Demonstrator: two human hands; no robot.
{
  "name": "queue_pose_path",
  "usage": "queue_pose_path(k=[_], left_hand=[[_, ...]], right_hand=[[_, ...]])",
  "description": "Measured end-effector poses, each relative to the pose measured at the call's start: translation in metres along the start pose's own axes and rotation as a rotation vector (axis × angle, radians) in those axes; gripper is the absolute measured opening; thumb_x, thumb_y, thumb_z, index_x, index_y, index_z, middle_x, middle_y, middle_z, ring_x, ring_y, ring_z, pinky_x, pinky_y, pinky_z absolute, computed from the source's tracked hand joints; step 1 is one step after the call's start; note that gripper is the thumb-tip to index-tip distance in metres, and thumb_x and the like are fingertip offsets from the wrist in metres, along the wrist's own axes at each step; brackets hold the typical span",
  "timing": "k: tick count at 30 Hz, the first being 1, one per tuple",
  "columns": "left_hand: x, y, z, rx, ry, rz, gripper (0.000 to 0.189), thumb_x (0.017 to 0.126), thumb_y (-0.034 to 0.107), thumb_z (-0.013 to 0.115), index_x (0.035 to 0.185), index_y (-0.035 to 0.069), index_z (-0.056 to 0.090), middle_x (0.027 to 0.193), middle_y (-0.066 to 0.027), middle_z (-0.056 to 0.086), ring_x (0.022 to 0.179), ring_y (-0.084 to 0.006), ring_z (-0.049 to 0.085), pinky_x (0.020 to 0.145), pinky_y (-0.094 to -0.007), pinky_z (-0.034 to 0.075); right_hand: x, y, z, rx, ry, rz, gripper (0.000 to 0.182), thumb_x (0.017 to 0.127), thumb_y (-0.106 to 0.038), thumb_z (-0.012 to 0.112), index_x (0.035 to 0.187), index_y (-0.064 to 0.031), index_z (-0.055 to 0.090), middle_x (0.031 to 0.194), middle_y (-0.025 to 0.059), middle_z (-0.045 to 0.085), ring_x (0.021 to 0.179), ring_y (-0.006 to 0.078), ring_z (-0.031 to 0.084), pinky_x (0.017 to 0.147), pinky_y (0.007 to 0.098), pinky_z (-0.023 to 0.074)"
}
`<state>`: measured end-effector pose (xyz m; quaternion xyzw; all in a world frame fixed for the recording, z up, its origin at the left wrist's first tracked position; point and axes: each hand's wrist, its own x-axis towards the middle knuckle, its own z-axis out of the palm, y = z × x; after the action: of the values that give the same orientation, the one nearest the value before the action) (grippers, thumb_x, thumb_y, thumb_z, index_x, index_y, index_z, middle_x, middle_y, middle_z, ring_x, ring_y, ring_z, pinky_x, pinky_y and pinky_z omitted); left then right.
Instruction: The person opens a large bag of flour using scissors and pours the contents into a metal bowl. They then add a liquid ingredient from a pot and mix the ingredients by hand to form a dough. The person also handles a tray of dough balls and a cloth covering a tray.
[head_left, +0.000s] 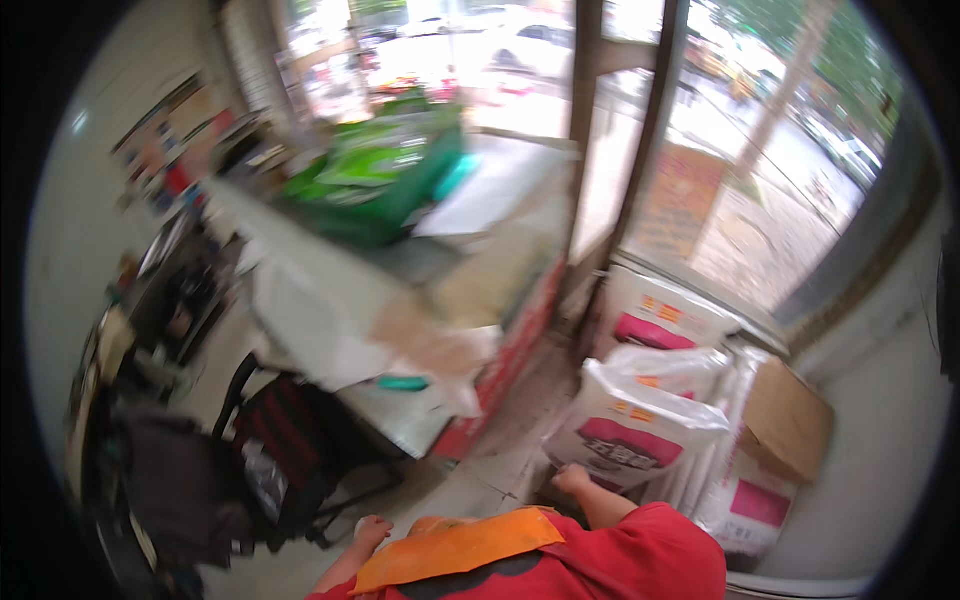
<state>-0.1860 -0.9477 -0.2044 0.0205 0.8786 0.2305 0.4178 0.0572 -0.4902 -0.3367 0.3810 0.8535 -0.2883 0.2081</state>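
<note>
My right hand (571, 478) is at the lower edge of a white plastic sack (628, 442) with a magenta band and printed writing; its fingers look curled, but whether they grip the sack cannot be told. Lower left, my left hand (373, 531) hangs over the tiled floor beside a black office chair (300, 427), its fingers partly bent and a pale patch at its side. More white sacks (660, 322) stand upright against the wall and window behind the first one. A brown cardboard piece (787, 420) rests on the rightmost sacks.
A counter (322, 315) with a torn whitish cover stands ahead, bearing a green crate (375, 210) of green packages and a teal object (403, 383). Dark clothing (172, 480) hangs by the chair. A glass door frame (637, 135) faces the street. Narrow tiled floor (495, 465) runs between counter and sacks.
</note>
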Motion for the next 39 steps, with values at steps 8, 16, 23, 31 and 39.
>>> queue_pose_path(k=[8, 16, 23, 31, 39], left_hand=[[-0.085, -0.296, -0.001, -0.557, 0.321, -0.337, 0.031, 0.074, 0.024, 0.065, 0.088, -0.004, 0.065, 0.073, -0.0126, 0.066, 0.07, -0.022, 0.066, 0.065, -0.0356, 0.051], [-0.183, -0.434, -0.011, -1.319, 0.413, -0.495, 0.03, 0.078, 0.025, 0.064, 0.101, 0.005, 0.061, 0.091, -0.0049, 0.065, 0.081, -0.0193, 0.065, 0.063, -0.0323, 0.046], [-0.244, -0.517, -0.098, -1.516, 0.899, -0.441, 0.035, 0.08, 0.022, 0.064, 0.109, 0.003, 0.058, 0.095, -0.0067, 0.064, 0.083, -0.0208, 0.064, 0.075, -0.0336, 0.046], [-0.362, -0.748, 0.042, 0.005, 0.195, -0.827, 0.029, 0.079, 0.025, 0.064, 0.094, 0.0, 0.066, 0.078, -0.0134, 0.068, 0.077, -0.0235, 0.067, 0.066, -0.0414, 0.05], [-0.281, -0.823, -0.065, -1.101, 0.332, -1.104, 0.036, 0.08, 0.031, 0.061, 0.099, 0.001, 0.066, 0.095, -0.0185, 0.066, 0.092, -0.0317, 0.063, 0.077, -0.0428, 0.049]], right_hand=[[-0.003, -0.15, 0.015, -0.627, 0.02, -0.454, 0.03, 0.079, -0.028, 0.057, 0.089, -0.0038, 0.07, 0.096, 0.0197, 0.066, 0.091, 0.0339, 0.064, 0.077, 0.0438, 0.0509], [-0.032, -0.393, 0.234, -0.875, -0.612, -1.033, 0.036, 0.081, -0.037, 0.052, 0.098, -0.0095, 0.07, 0.106, 0.0148, 0.066, 0.099, 0.0305, 0.063, 0.079, 0.0418, 0.0506], [-0.189, -0.704, 0.318, -1.284, -0.708, -1.403, 0.034, 0.081, -0.036, 0.053, 0.096, -0.0123, 0.071, 0.103, 0.0143, 0.066, 0.096, 0.0298, 0.064, 0.078, 0.0421, 0.0506], [-0.431, -0.913, 0.615, -1.169, -0.999, -1.934, 0.035, 0.076, -0.026, 0.055, 0.103, -0.0068, 0.067, 0.099, 0.0175, 0.066, 0.094, 0.0344, 0.062, 0.084, 0.0436, 0.0484], [-0.424, -1.115, 0.734, -0.691, -0.947, -1.731, 0.036, 0.079, -0.03, 0.056, 0.105, -0.0068, 0.066, 0.103, 0.0163, 0.065, 0.098, 0.0338, 0.06, 0.085, 0.0423, 0.048]])
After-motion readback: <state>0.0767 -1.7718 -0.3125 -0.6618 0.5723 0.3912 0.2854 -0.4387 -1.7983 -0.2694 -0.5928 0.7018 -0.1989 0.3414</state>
